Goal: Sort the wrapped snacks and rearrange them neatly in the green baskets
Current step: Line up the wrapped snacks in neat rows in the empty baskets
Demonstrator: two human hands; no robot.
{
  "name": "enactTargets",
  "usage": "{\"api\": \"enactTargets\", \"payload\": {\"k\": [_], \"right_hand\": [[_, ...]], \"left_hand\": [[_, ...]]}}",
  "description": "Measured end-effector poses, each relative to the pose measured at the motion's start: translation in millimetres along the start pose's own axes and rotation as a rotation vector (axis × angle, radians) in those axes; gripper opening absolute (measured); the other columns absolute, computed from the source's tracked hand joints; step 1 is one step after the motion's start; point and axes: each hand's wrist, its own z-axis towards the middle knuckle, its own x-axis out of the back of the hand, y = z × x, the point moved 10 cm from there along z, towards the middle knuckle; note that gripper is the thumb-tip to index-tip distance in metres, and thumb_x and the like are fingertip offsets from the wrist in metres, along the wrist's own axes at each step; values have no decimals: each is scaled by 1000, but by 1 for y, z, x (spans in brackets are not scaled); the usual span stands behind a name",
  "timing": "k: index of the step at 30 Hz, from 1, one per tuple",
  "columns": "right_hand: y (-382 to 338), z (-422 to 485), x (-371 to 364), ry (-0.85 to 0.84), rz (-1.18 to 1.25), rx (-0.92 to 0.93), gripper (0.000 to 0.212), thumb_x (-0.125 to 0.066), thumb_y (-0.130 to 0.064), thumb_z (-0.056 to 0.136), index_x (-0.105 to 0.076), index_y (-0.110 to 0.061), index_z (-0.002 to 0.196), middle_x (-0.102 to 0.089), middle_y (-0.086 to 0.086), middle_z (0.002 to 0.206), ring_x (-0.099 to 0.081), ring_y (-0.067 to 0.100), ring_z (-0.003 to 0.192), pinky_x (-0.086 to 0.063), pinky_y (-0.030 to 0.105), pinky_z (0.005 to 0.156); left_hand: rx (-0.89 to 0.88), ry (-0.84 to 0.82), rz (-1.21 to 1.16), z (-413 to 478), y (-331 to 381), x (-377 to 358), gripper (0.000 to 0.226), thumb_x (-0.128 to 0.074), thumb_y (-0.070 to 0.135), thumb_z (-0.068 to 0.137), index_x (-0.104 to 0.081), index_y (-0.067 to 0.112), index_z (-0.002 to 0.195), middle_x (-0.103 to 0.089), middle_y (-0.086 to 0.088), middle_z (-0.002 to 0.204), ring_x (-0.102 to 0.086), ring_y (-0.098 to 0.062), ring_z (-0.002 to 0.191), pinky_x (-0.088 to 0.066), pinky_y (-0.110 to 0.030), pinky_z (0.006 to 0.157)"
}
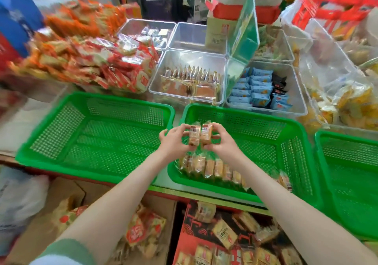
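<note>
Two wrapped snack cakes (200, 135) are held side by side above the middle green basket (276, 142). My left hand (173, 140) grips the left one and my right hand (222, 140) grips the right one. Below them a row of several wrapped cakes (214, 167) stands on edge along the basket's near wall. The left green basket (98, 134) holds nothing. A third green basket (347, 172) shows at the right edge.
Clear bins behind the baskets hold gold-wrapped snacks (190, 80) and blue packets (255, 89). Red-and-orange packets (86, 60) pile at the left. Cardboard boxes with loose snacks (225, 240) sit below the counter edge. A green sign (243, 37) stands between bins.
</note>
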Motion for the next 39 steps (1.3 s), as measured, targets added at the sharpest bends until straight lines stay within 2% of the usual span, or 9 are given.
{"api": "enactTargets", "payload": {"k": [3,8,15,21,27,30,33,35,39], "right_hand": [[21,27,-11,-16,-8,-62,59,-73,-8,82,-41,-37,122,-55,-10,117,-54,15,114,-44,36,95],[49,52,-29,-77,-53,-116,60,-71,-2,81,-40,-34,121,-54,-11,113,-54,12,111,-41,26,85],[62,68,-47,-150,-151,-125,58,-71,-8,82,-36,-35,119,-60,-6,108,-58,15,98,-45,29,76],[72,71,-58,-273,-324,-107,66,-68,-9,84,-31,-23,137,-50,1,132,-50,19,119,-42,31,93],[77,70,-61,-401,-370,-181,81,-68,-20,87,-18,-23,150,-31,2,154,-36,18,137,-31,29,107],[85,67,-64,-476,-255,-302,78,-64,-26,88,-19,-25,151,-32,1,154,-39,19,135,-33,34,111],[86,62,-67,-505,-28,-434,60,-53,-15,88,-34,-23,144,-52,5,135,-57,20,116,-48,42,101],[84,57,-67,-541,-149,-437,61,-52,-17,89,-30,-24,146,-51,10,136,-57,22,112,-48,45,99],[71,47,-62,-511,-567,-317,65,-40,-34,101,-7,-16,154,-23,11,157,-32,25,140,-30,36,111]], "left_hand": [[-52,-115,212,18,-4,-28,62,-60,44,87,-36,20,139,-50,1,141,-26,-13,143,8,-45,114],[-156,-166,438,32,-14,-47,78,-49,56,88,-21,14,148,-33,1,152,6,-19,148,23,-50,112],[-195,-134,446,43,-19,-39,80,-63,42,85,-17,29,149,-47,2,142,-4,-15,148,24,-44,108],[-321,-255,765,32,-20,-53,85,-44,66,86,-12,25,153,-10,-1,161,15,-25,147,23,-58,108],[-245,-337,803,25,-30,-63,72,-38,52,98,-9,19,155,-3,2,162,20,-26,146,14,-61,112],[-231,-366,840,24,-31,-70,72,-35,49,100,-2,16,155,0,0,162,25,-30,143,11,-61,113],[-240,-375,860,24,-29,-71,70,-32,46,102,1,14,154,2,-3,162,27,-32,142,13,-60,113],[-244,-355,868,24,-26,-70,69,-32,45,102,1,13,154,2,-4,162,26,-32,142,15,-60,112],[-239,-246,886,17,-20,-63,64,-31,33,104,5,14,154,10,-8,161,23,-30,144,25,-55,107]]}}
